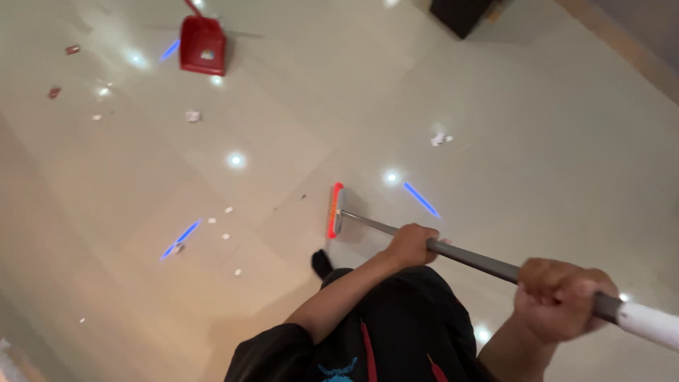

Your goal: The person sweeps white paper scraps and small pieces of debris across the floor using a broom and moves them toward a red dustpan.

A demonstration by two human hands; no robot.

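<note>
I hold a broom with both hands. Its red brush head (334, 210) rests on the glossy pale tiled floor (537, 127). The grey handle (474, 260) slants down to the right and ends in a white section. My left hand (410, 244) is closed around the middle of the handle. My right hand (560, 297) is closed around it higher up, just before the white end. A red dustpan (203, 46) lies on the floor at the far upper left, well away from the brush head.
Paper scraps lie scattered: a crumpled white bit (192, 115) near the dustpan, another (438, 139) right of centre, small pieces (226, 235) left of the brush. A dark box-like object (460, 14) stands at the top edge. My black-socked foot (322, 263) is behind the brush.
</note>
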